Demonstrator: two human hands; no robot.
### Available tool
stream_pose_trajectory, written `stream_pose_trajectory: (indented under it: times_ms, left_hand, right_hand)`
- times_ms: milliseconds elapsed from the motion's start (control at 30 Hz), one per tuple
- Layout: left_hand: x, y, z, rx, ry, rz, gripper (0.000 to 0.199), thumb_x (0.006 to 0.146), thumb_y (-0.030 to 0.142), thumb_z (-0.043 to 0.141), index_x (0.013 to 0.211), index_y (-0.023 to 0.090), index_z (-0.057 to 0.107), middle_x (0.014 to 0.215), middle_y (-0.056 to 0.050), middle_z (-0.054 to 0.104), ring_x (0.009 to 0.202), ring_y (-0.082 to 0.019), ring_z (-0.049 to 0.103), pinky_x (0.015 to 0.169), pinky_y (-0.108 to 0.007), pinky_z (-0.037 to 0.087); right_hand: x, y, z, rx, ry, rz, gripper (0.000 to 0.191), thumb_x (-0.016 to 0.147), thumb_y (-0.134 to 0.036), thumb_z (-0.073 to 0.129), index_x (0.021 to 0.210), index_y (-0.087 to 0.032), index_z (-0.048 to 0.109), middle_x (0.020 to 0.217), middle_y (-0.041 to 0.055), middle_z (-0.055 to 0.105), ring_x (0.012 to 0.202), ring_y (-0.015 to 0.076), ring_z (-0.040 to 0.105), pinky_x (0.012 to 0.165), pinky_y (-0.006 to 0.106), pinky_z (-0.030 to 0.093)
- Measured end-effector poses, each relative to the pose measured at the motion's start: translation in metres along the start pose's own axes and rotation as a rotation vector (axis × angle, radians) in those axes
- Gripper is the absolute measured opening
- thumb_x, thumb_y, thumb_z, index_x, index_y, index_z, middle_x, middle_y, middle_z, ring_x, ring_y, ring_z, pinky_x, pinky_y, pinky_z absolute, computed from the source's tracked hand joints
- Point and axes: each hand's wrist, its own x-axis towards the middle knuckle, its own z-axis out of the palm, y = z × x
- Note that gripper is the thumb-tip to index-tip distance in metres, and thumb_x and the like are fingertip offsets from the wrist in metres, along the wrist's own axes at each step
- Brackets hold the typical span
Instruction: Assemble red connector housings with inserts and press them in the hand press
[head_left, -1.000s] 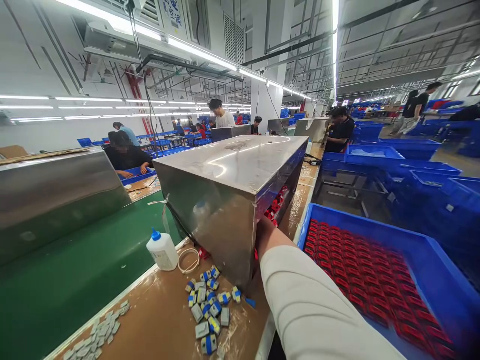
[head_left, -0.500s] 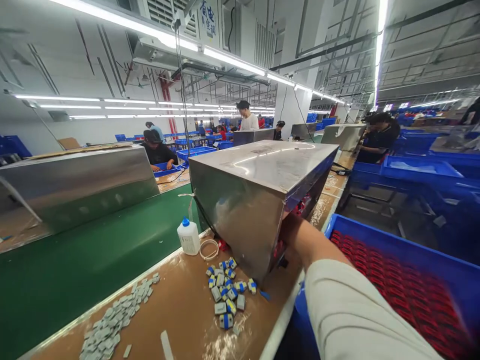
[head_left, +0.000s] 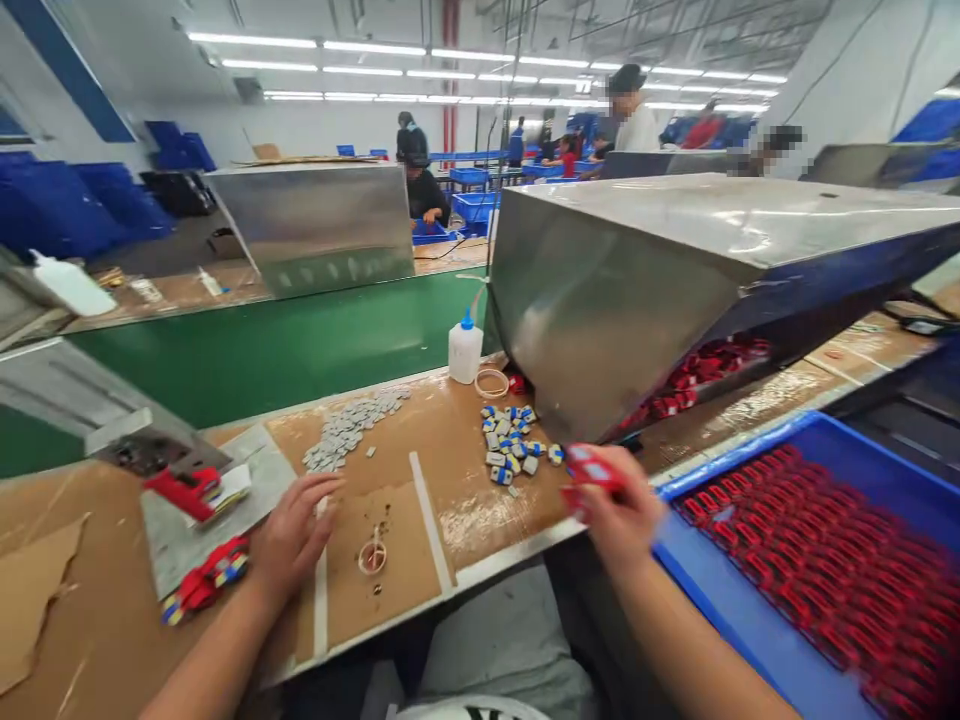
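My right hand point(head_left: 628, 510) grips a red plastic part point(head_left: 596, 472) above the table's front edge; motion blurs its details. My left hand point(head_left: 296, 535) lies over the table with fingers stretched out and nothing visible in it. Just right of it, a small round cup point(head_left: 372, 558) stands on a cardboard sheet point(head_left: 409, 590). To its left are red parts with blue and yellow pieces point(head_left: 204, 580) and a metal press-like fixture point(head_left: 161, 450) with a red part in it. Grey blocks with blue and yellow bands point(head_left: 510, 445) sit in a pile ahead, beside flat grey pieces point(head_left: 349, 430).
A steel hopper point(head_left: 622, 290) holding red parts point(head_left: 694, 380) stands at right. Below it is a blue bin point(head_left: 705, 590) with rows of red parts. A white bottle point(head_left: 466, 350) stands by the green conveyor point(head_left: 322, 350). Other people work in the background.
My right hand has come out of the hopper with a red part. The view has swung left and down, bringing my left hand and the fixture into sight.
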Motion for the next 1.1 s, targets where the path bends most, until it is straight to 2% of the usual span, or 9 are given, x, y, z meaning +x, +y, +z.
stream_pose_trajectory:
  times_ms: [67,167,300,467,567,700,867,1000,1100]
  left_hand:
    - [0.028,0.004,0.016,-0.181,-0.139,-0.132,0.033,0.104,0.046,0.054,0.124,0.024,0.070,0.113,-0.009,0.077,0.093,-0.024,0.073,0.085,-0.041,0.062]
    - [0.062,0.011,0.047,-0.597,-0.360,-0.332,0.075,0.095,0.065,0.064,0.154,0.021,0.050,0.136,-0.015,0.071,0.085,-0.022,0.073,0.073,-0.036,0.060]
    - [0.067,0.002,0.069,-0.784,-0.229,-0.438,0.078,0.085,0.070,0.076,0.142,0.018,0.062,0.128,-0.015,0.074,0.109,-0.029,0.071,0.086,-0.036,0.059]
    - [0.053,-0.014,0.056,-1.092,-0.024,-0.750,0.067,0.081,0.064,0.084,0.126,0.018,0.065,0.095,-0.006,0.071,0.067,-0.015,0.062,0.048,-0.022,0.042]
    - [0.056,-0.016,0.048,-1.324,0.083,-0.864,0.055,0.081,0.059,0.083,0.112,0.020,0.061,0.085,0.000,0.062,0.054,-0.008,0.047,0.041,-0.018,0.027]
    - [0.059,-0.016,0.051,-1.427,0.086,-0.874,0.052,0.076,0.043,0.083,0.111,0.025,0.050,0.094,0.002,0.062,0.056,-0.007,0.043,0.046,-0.018,0.026]
    - [0.053,-0.017,0.059,-0.768,0.005,-0.655,0.049,0.079,0.043,0.085,0.112,0.025,0.055,0.100,-0.001,0.066,0.076,-0.014,0.054,0.066,-0.026,0.041]
    - [0.051,-0.014,0.057,-0.401,-0.207,-0.459,0.043,0.082,0.052,0.084,0.107,0.024,0.064,0.090,0.000,0.065,0.079,-0.019,0.056,0.075,-0.031,0.042]
    - [0.050,-0.011,0.057,-0.355,-0.270,-0.478,0.046,0.083,0.053,0.082,0.109,0.025,0.057,0.086,0.002,0.061,0.073,-0.018,0.054,0.071,-0.031,0.041]
  right_hand:
    - [-0.002,-0.011,0.069,0.048,-0.312,-0.279,0.031,0.098,-0.030,0.070,0.128,-0.033,0.073,0.103,0.0058,0.075,0.087,0.0238,0.073,0.073,0.037,0.061]
    - [0.020,-0.021,0.165,-0.007,-0.705,-0.550,0.028,0.101,-0.034,0.070,0.126,-0.024,0.075,0.098,0.0080,0.074,0.081,0.0202,0.071,0.068,0.029,0.055]
    - [0.045,-0.025,0.225,-0.035,-1.080,-0.624,0.039,0.100,-0.038,0.074,0.133,-0.020,0.069,0.121,0.0126,0.075,0.104,0.0222,0.072,0.082,0.029,0.053]
    - [0.059,-0.010,0.233,-0.268,-1.242,-0.342,0.046,0.096,-0.042,0.080,0.131,-0.016,0.066,0.108,0.0099,0.076,0.090,0.0214,0.069,0.077,0.030,0.045]
    - [0.060,-0.003,0.233,-0.337,-1.229,-0.442,0.030,0.099,-0.043,0.076,0.111,-0.016,0.072,0.110,0.0126,0.075,0.099,0.0252,0.065,0.085,0.034,0.041]
    - [0.044,-0.018,0.225,-0.081,-1.127,-0.604,0.039,0.107,-0.052,0.058,0.094,-0.017,0.070,0.095,0.0107,0.071,0.094,0.0240,0.060,0.088,0.037,0.036]
    - [0.013,-0.045,0.217,0.250,-1.505,-0.584,0.054,0.106,-0.061,0.054,0.072,-0.019,0.059,0.068,0.0020,0.061,0.065,0.0154,0.049,0.066,0.031,0.028]
    - [0.000,-0.048,0.220,0.276,-1.558,-0.609,0.046,0.109,-0.043,0.052,0.071,-0.019,0.060,0.068,0.0021,0.065,0.059,0.0141,0.045,0.063,0.033,0.023]
    - [-0.002,-0.046,0.222,0.305,-1.546,-0.658,0.042,0.110,-0.034,0.048,0.073,-0.019,0.061,0.071,0.0030,0.068,0.061,0.0145,0.047,0.065,0.033,0.026]
